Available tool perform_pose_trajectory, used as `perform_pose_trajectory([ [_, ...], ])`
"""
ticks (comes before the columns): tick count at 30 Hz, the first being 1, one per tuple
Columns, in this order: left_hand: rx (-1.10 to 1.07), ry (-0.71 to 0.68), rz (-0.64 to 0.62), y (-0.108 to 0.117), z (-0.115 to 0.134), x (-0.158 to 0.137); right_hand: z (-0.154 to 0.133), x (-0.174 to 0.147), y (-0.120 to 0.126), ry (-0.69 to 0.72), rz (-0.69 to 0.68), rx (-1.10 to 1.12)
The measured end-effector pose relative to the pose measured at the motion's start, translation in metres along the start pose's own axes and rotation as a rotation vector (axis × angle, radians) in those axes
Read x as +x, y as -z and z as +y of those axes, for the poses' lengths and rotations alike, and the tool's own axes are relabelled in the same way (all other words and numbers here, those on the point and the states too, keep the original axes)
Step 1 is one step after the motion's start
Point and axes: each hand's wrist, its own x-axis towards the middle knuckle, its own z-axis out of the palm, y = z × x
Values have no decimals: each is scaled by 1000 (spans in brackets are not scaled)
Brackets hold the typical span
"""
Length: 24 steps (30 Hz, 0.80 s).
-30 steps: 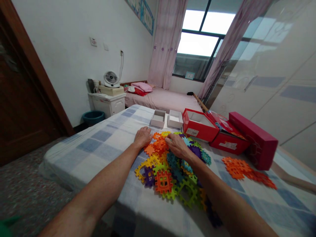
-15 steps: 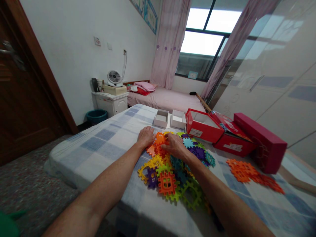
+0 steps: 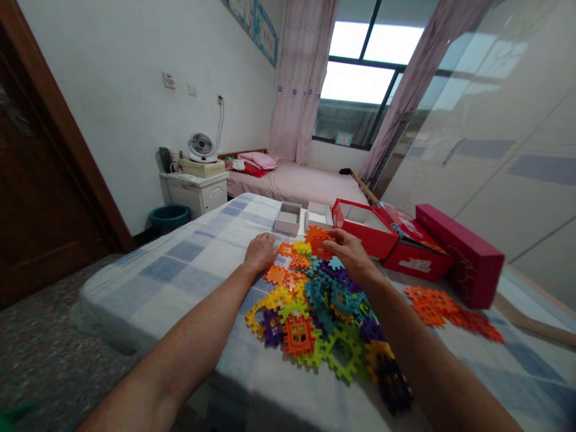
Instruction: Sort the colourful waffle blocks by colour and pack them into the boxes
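Observation:
A pile of colourful interlocking plastic building pieces lies on the checked cloth. My right hand pinches orange building pieces, raised at the far side of the pile. My left hand lies flat on the cloth at the pile's left edge, fingers stretched out and holding nothing. Near it are a small orange piece and a yellow piece. To the right, a separate group of orange pieces is spread on the cloth.
Beyond the pile stand two small white boxes, the left one and the right one, and an open red box. Another red box and a long dark-pink box stand farther right. The blue-and-white checked cloth covers the surface.
My right hand has lifted orange pieces from the pile and moved to the right with them. My left hand stays beside the pile. The view has shifted slightly.

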Motion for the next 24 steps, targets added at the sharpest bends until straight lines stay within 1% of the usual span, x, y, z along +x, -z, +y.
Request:
perform_pose_trajectory([
  [2,4,-2,0,-2,-1,1,11,-13,39,-60,42,39],
  [3,5,0,-1,-2,-1,2,19,-22,60,-106,82,16],
  [6,9,5,-6,-2,-2,2,56,-53,121,-232,232,-160],
  [8,9,-2,-10,-1,-2,1,83,-75,157,-341,320,-220],
  [10,8,-9,-13,0,-2,1,105,-94,184,-413,361,-251],
  [11,7,-9,-15,1,-1,1,112,-102,194,-431,366,-299],
  [13,7,-3,-16,2,-1,0,118,-112,205,-410,393,-503],
  [15,9,0,-15,2,-1,0,112,-113,203,-322,451,-756],
  [16,11,-2,-14,2,0,0,104,-110,196,-268,471,-836],
  [17,12,-4,-14,3,0,0,94,-105,186,-211,470,-861],
  [18,13,-6,-16,3,0,0,83,-99,173,-160,442,-838],
  [19,14,-6,-19,3,0,0,70,-91,157,-114,384,-771],
  [20,15,-2,-22,3,0,0,57,-82,138,-67,291,-696],
  [22,17,9,-26,3,0,0,34,-63,95,29,137,-575],
  [24,18,14,-24,2,-1,1,16,-46,50,116,-12,-529],
])
